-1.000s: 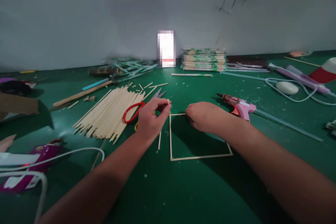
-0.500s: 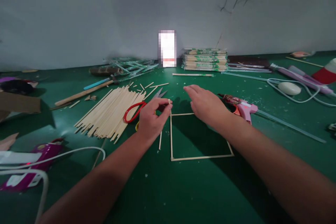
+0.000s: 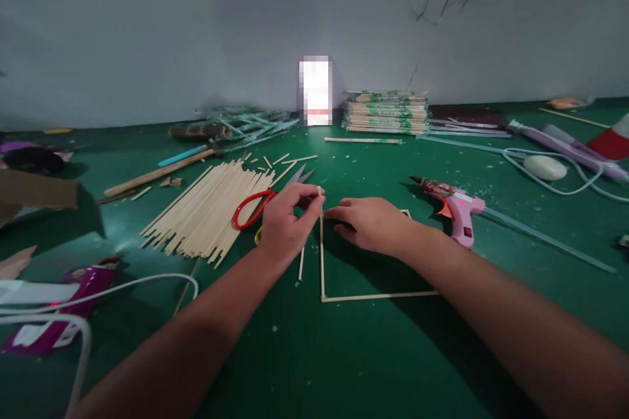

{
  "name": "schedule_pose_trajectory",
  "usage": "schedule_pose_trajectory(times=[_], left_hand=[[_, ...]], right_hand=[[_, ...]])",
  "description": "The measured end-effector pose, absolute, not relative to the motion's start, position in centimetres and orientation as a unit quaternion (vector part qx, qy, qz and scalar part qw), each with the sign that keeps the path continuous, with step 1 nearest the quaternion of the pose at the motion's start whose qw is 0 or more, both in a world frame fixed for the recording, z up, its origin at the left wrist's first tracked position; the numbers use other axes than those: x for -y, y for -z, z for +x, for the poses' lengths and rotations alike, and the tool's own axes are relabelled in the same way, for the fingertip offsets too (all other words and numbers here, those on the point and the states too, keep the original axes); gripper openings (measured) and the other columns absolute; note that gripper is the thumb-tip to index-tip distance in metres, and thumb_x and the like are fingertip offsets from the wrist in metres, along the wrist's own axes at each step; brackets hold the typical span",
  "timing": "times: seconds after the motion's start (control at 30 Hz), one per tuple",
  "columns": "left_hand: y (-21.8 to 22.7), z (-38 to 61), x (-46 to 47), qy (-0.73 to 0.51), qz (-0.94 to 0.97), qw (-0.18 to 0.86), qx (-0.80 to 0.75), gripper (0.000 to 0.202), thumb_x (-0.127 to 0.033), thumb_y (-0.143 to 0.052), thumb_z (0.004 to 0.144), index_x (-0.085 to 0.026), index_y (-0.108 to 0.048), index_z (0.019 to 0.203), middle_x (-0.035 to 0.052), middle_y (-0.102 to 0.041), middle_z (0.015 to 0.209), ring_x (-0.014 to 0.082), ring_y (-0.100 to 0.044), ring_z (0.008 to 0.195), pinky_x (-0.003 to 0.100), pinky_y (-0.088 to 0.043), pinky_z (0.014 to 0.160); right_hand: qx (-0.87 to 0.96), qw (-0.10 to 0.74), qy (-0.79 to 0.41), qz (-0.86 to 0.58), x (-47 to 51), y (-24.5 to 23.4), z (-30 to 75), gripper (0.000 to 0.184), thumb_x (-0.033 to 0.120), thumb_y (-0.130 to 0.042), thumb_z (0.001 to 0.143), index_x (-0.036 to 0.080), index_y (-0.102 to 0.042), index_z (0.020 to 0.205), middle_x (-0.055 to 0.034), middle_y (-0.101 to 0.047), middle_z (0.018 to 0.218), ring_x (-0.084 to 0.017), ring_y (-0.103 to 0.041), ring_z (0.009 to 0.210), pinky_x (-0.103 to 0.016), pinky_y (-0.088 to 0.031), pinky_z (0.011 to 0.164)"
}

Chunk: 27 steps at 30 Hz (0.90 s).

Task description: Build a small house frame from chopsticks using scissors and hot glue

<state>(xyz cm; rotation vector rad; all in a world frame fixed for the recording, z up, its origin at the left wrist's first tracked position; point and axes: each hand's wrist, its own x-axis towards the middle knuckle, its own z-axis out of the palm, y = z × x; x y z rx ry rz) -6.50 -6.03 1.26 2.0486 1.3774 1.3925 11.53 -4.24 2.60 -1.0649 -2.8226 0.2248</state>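
My left hand [image 3: 287, 222] is closed, with a short wooden stick piece [image 3: 319, 190] pinched upright between thumb and fingertips. The piece is over the far left corner of a four-sided stick frame [image 3: 322, 258] lying on the table; whether it touches the corner is hard to tell. My right hand [image 3: 373, 222] reaches over the frame's far side, fingers stretched towards that corner and thumb apart, holding nothing visible. It covers much of the far stick. Scissors with a red handle [image 3: 238, 217] lie partly behind my left hand. A loose stick [image 3: 301, 263] rests beside the frame.
Many bare sticks [image 3: 206, 209] lie in a pile at left. A pink glue gun [image 3: 462, 209] lies right of the frame. Wrapped chopsticks [image 3: 386, 111] are stacked by the wall. A purple device [image 3: 88, 288] with white cables lies front left.
My right hand has come down and left, its fingertips now close to the frame's far left corner. The glue gun is more exposed. My left hand keeps its pinch in place.
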Motion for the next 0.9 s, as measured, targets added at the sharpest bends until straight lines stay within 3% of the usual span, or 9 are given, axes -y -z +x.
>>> schedule_pose_trajectory(times=[0.37,0.7,0.9], left_hand=[[-1.2,-6.5,6.0,-0.486,0.714,0.150,-0.481,0.007,-0.021,-0.059,0.083,-0.019,-0.063,0.088,0.0015,-0.068,0.087,0.0095,-0.062,0.068,0.023,-0.053,0.065],[-1.3,-6.5,6.1,-0.484,0.716,0.148,-0.481,0.006,-0.021,-0.059,0.083,-0.019,-0.063,0.087,0.0009,-0.068,0.086,0.0101,-0.063,0.069,0.025,-0.054,0.066],[-1.3,-6.5,6.1,-0.482,0.715,0.151,-0.483,0.007,-0.022,-0.058,0.083,-0.019,-0.062,0.088,0.0011,-0.068,0.087,0.0096,-0.062,0.069,0.024,-0.054,0.068]], right_hand=[[0.951,0.024,-0.032,-0.308,4.1,-2.7,11.8,0.030,0.026,-0.043,0.088,0.026,-0.065,0.109,-0.0026,-0.061,0.080,-0.011,-0.050,0.057,-0.027,-0.017,0.048],[0.956,0.025,-0.046,-0.289,4.4,-3.7,12.1,0.022,0.029,-0.049,0.085,0.018,-0.067,0.081,-0.0031,-0.063,0.082,-0.012,-0.054,0.063,-0.027,-0.021,0.050],[0.947,0.043,-0.054,-0.314,4.5,-3.0,12.2,0.032,0.030,-0.049,0.085,0.023,-0.060,0.114,-0.0029,-0.064,0.090,-0.014,-0.057,0.066,-0.027,-0.021,0.049]])
